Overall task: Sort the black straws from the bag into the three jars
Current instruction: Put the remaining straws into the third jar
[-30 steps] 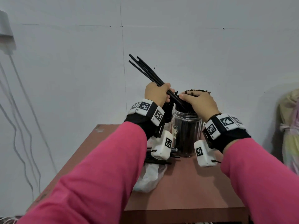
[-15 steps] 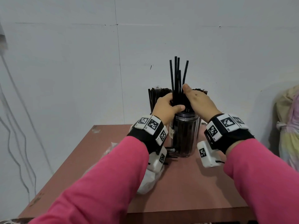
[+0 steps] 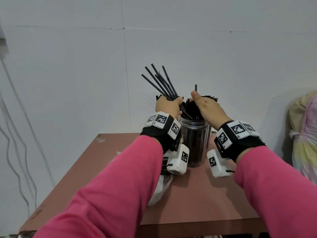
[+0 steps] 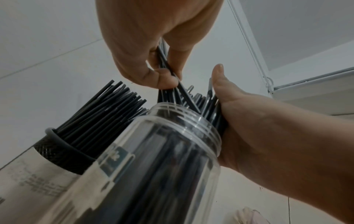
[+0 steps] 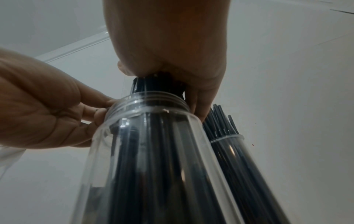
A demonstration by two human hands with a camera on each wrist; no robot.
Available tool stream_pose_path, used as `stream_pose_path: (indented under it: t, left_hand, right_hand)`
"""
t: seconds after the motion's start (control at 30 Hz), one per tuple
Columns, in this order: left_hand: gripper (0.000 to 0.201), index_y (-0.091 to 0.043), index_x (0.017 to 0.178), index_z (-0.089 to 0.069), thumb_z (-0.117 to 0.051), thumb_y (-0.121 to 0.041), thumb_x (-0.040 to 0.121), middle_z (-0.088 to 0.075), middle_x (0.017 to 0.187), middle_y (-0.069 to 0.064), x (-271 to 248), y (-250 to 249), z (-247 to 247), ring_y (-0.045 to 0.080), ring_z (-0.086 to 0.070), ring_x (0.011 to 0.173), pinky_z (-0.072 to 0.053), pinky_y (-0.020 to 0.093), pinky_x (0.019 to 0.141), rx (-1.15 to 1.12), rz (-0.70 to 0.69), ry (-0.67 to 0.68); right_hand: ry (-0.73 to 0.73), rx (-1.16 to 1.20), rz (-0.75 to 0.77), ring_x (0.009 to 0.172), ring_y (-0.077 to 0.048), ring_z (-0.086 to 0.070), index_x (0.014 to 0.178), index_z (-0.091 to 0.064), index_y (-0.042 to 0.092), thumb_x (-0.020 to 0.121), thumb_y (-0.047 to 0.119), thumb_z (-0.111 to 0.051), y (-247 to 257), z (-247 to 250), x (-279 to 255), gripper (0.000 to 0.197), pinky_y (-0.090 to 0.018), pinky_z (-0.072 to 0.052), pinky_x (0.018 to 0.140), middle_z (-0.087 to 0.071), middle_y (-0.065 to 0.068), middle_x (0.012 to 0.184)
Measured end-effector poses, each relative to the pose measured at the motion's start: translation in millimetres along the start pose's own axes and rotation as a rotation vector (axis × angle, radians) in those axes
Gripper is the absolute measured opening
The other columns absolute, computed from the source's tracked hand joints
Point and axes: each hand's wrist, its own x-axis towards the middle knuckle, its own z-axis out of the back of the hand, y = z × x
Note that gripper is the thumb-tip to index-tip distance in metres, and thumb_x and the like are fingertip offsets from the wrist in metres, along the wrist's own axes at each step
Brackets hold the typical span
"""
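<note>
My left hand (image 3: 172,104) grips a small bunch of black straws (image 3: 160,82) that fans up and to the left, its lower ends inside the mouth of the clear jar (image 3: 194,143). In the left wrist view the left hand (image 4: 166,72) pinches the bunch (image 4: 162,59) just above that jar (image 4: 162,151). My right hand (image 3: 199,104) cups the straws standing in the jar, thumb pointing up. In the right wrist view the right hand (image 5: 168,71) covers the straw tops over the jar (image 5: 153,151). Two more jars full of straws stand behind.
A jar with a black mesh collar (image 4: 57,151) stands at the left rear, another clear jar (image 5: 228,145) at the right rear. A white plastic bag (image 3: 159,191) lies on the brown table (image 3: 197,203) under my left arm. The wall is close behind; cloth (image 3: 305,134) hangs at right.
The bunch stood upright over the clear jar half a second ago; it now leans up-left in my left hand. My right hand has dropped onto the jar's straws.
</note>
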Motion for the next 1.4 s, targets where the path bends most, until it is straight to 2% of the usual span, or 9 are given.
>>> stream_pose_path:
  t: [0.2, 0.43, 0.53, 0.6, 0.67, 0.77, 0.97, 1.17, 1.4]
  left_hand:
    - [0.015, -0.018, 0.083, -0.055, -0.069, -0.013, 0.084, -0.064, 0.078, 0.002, -15, 4, 0, 0.018, -0.063, 0.065, -0.058, 0.033, 0.064, 0.062, -0.145, 0.043]
    - [0.041, -0.015, 0.117, -0.058, -0.075, -0.021, 0.080, -0.045, 0.093, 0.010, -31, 22, 7, 0.031, -0.054, 0.086, -0.047, 0.033, 0.081, 0.296, -0.292, 0.256]
    - [0.071, -0.015, 0.142, -0.038, -0.075, -0.029, 0.082, -0.042, 0.119, 0.012, -35, 18, 12, 0.022, -0.048, 0.106, -0.042, 0.030, 0.095, 0.443, -0.291, 0.304]
    - [0.085, -0.017, 0.149, -0.026, -0.075, -0.034, 0.082, -0.037, 0.136, 0.011, -36, 14, 15, 0.023, -0.047, 0.119, -0.040, 0.034, 0.104, 0.428, -0.279, 0.309]
    - [0.083, -0.018, 0.153, -0.018, -0.068, -0.032, 0.088, -0.032, 0.147, 0.010, -33, 5, 16, 0.023, -0.048, 0.124, -0.039, 0.030, 0.105, 0.351, -0.291, 0.291]
    - [0.069, -0.024, 0.154, -0.008, -0.049, -0.022, 0.099, -0.025, 0.157, 0.005, -22, -19, 13, 0.017, -0.047, 0.129, -0.033, 0.032, 0.112, 0.240, -0.381, 0.280]
    - [0.060, -0.032, 0.146, -0.035, -0.049, -0.006, 0.094, -0.064, 0.120, 0.003, -7, -44, 5, 0.015, -0.062, 0.108, -0.049, 0.041, 0.098, 0.231, -0.525, 0.268]
    - [0.026, -0.013, 0.104, -0.065, -0.069, -0.004, 0.080, -0.065, 0.091, -0.003, -20, -17, 19, 0.010, -0.059, 0.084, -0.045, 0.015, 0.076, 0.431, -0.519, 0.271]
    - [0.045, -0.017, 0.137, -0.050, -0.057, -0.012, 0.093, -0.051, 0.141, -0.003, -30, -13, 28, 0.009, -0.043, 0.131, -0.027, 0.015, 0.107, 0.544, -0.541, 0.360]
  right_hand:
    - [0.001, 0.055, -0.008, 0.091, -0.026, -0.064, 0.087, -0.065, 0.004, 0.097, 0.058, -0.034, -4, 0, 0, 0.063, -0.039, -0.046, 0.087, -0.069, -0.015, 0.096]
    - [-0.003, 0.107, 0.096, 0.060, -0.022, -0.041, 0.071, -0.044, -0.001, 0.082, 0.082, -0.025, -5, -2, -2, 0.086, -0.034, -0.036, 0.064, -0.043, -0.012, 0.066]
    - [-0.034, 0.163, 0.119, 0.106, -0.021, -0.060, 0.114, -0.060, 0.013, 0.082, 0.082, -0.023, -3, -1, -1, 0.085, -0.042, -0.044, 0.100, -0.065, -0.011, 0.115]
    - [-0.133, 0.259, 0.114, 0.137, -0.006, -0.034, 0.148, -0.034, 0.022, 0.082, 0.073, -0.020, 6, 4, -8, 0.085, -0.021, -0.022, 0.113, -0.038, -0.002, 0.152]
    - [-0.212, 0.394, 0.146, 0.140, -0.001, -0.024, 0.154, -0.017, 0.025, 0.083, 0.066, -0.020, 16, 12, -9, 0.082, -0.008, -0.017, 0.108, -0.025, 0.003, 0.159]
    - [-0.224, 0.484, 0.231, 0.143, -0.003, -0.023, 0.154, -0.009, 0.028, 0.101, 0.048, -0.030, 30, 26, -2, 0.061, -0.024, -0.017, 0.119, -0.018, 0.005, 0.161]
    - [-0.194, 0.317, 0.303, 0.121, 0.000, -0.052, 0.137, -0.052, 0.022, 0.099, 0.014, -0.050, 41, 36, 8, 0.040, -0.022, -0.037, 0.109, -0.057, 0.009, 0.133]
    - [-0.130, 0.182, 0.253, 0.104, 0.002, -0.060, 0.115, -0.071, 0.022, 0.091, 0.011, -0.063, 10, 10, -22, 0.027, -0.017, -0.043, 0.100, -0.067, 0.014, 0.105]
    - [-0.300, 0.295, 0.283, 0.131, 0.005, -0.037, 0.136, -0.053, 0.020, 0.100, 0.009, -0.046, 8, 12, -38, 0.038, -0.010, -0.024, 0.110, -0.046, 0.015, 0.137]
